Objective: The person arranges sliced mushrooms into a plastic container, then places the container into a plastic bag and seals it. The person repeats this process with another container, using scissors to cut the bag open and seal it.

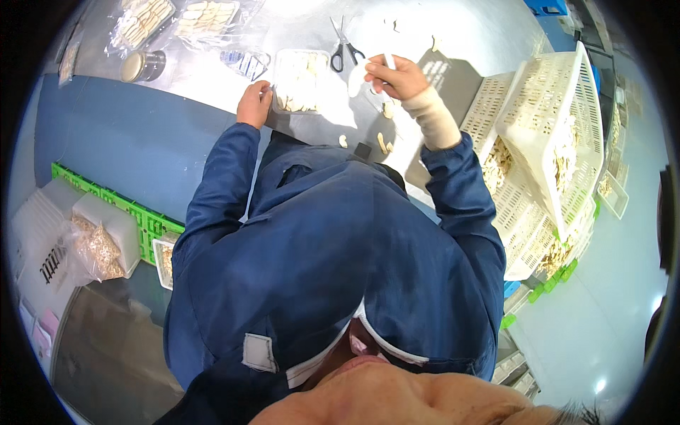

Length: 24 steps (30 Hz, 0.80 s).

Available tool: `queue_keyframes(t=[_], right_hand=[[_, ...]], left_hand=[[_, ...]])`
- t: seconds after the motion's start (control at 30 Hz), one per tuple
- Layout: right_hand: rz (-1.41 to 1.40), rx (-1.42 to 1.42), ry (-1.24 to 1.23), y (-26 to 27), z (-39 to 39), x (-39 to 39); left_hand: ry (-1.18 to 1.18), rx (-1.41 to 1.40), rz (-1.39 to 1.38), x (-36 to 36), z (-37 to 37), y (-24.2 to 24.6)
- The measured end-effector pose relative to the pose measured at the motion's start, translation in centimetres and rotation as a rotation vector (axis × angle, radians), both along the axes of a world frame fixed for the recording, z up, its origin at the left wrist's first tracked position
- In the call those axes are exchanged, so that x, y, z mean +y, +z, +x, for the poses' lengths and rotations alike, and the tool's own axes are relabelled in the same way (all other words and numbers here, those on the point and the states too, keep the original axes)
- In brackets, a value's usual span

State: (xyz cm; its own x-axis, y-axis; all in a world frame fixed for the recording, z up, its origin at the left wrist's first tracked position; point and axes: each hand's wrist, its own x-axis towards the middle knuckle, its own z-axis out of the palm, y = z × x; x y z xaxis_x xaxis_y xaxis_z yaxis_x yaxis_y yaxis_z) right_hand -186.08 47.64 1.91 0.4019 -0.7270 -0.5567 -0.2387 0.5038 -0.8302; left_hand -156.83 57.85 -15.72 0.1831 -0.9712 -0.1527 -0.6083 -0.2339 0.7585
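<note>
My right hand [396,77] is raised over the steel table, pinching a pale slice [357,79] that looks like sliced mushroom or root. A slim white tool [389,61] also runs through its fingers; its kind is unclear. Left of it stands a clear plastic tray [301,110] with rows of pale slices [305,71], overexposed by the light. My left hand [255,103] rests at the tray's left edge, thumb and fingers apart; whether it touches the rim is hard to tell. Black-handled scissors [344,53] lie beyond, between tray and right hand.
Loose slices [381,142] lie near the table's front edge. Packed trays [207,18], a lidded jar [142,66] and a printed packet [245,64] are at the back left. White slotted baskets [536,101] of dried pieces crowd my right. A bagged product [103,249] sits far left.
</note>
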Motion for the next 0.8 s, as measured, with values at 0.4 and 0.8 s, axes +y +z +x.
queue_keyframes(t=[0.4,0.8], right_hand=[[-0.041,0.244,0.012,-10.1,4.7,-0.1],[-0.043,0.360,-0.062,-11.7,6.6,0.9]], left_hand=[[-0.597,-0.020,0.016,-5.3,-0.4,1.5],[-0.985,-0.183,0.130,-8.2,0.0,2.9]])
